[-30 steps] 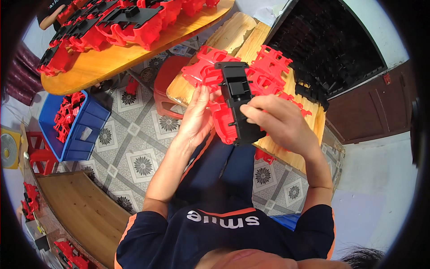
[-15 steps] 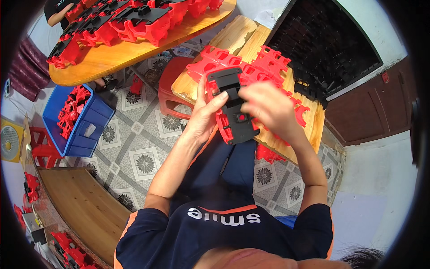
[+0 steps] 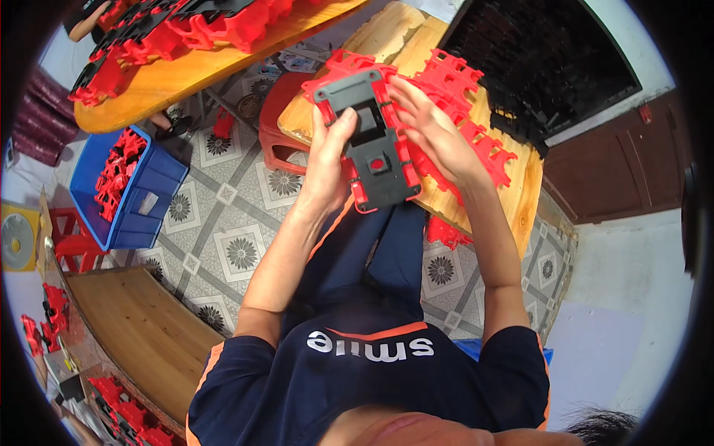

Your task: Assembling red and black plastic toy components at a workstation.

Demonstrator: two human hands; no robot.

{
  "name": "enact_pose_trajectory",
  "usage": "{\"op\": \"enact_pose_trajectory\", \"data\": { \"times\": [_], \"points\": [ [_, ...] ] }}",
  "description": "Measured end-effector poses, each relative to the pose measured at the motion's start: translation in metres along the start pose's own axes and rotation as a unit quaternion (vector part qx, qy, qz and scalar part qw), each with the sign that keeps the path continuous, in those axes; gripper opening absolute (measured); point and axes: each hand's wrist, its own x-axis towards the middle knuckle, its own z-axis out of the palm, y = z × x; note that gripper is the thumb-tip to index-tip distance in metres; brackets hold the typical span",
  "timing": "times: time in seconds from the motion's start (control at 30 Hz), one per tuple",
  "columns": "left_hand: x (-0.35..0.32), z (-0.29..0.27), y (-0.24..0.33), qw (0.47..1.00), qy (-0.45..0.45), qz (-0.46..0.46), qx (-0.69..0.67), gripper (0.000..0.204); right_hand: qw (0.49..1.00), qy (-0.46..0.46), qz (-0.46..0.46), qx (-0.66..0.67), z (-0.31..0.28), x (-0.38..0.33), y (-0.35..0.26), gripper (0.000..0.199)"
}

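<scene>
In front of me is a red plastic frame [image 3: 408, 153] with a black plastic plate [image 3: 393, 184] seated over it. My left hand [image 3: 326, 157] grips its left side, thumb lying on the black plate. My right hand [image 3: 439, 137] is along the opposite edge with fingers stretched out flat; its fingertips are at the red side, and I cannot tell how firmly they touch. Several more red frames [image 3: 449, 80] lie behind and beside it on the small wooden table [image 3: 526, 199]. Black plates [image 3: 513, 123] are heaped at that table's far right.
A big black panel or tray [image 3: 547, 63] with black parts stands at the back right. The long wooden table [image 3: 123, 119] at upper left bears finished-looking red-and-black pieces. A blue bin [image 3: 145, 215] of red parts and a red stool [image 3: 277, 123] stand on the tiled floor.
The held piece has tilted and moved slightly up and left. My right hand has gone from above the black plate to its right edge, fingers now straightened. My left hand keeps its hold.
</scene>
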Motion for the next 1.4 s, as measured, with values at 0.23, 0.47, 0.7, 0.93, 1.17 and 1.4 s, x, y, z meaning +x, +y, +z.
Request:
{"op": "enact_pose_trajectory", "data": {
  "times": [0.23,0.47,0.7,0.93,1.17,1.4],
  "points": [
    [-0.004,-0.032,0.019,0.981,-0.039,0.062,0.178,0.080,0.994,0.027,0.000,0.102,0.049,-0.031,0.017,0.079],
    [-0.077,-0.050,0.038,0.856,-0.054,0.328,0.396,0.138,0.994,-0.056,-0.068,-0.061,0.075,-0.048,0.021,0.088],
    [-0.074,-0.115,0.186,0.798,0.237,0.532,0.154,0.118,0.935,-0.083,-0.202,-0.281,0.084,-0.017,-0.015,0.073],
    [-0.073,-0.215,0.300,0.768,0.341,0.532,0.100,0.053,0.879,-0.106,-0.315,-0.341,0.153,0.086,-0.055,0.057],
    [-0.022,-0.305,0.426,0.755,0.360,0.530,0.142,0.070,0.797,-0.148,-0.385,-0.440,0.230,0.258,-0.136,0.062],
    [0.079,-0.361,0.503,0.722,0.482,0.426,0.255,0.134,0.841,-0.144,-0.229,-0.469,0.253,0.437,-0.156,0.104]
  ]
}}
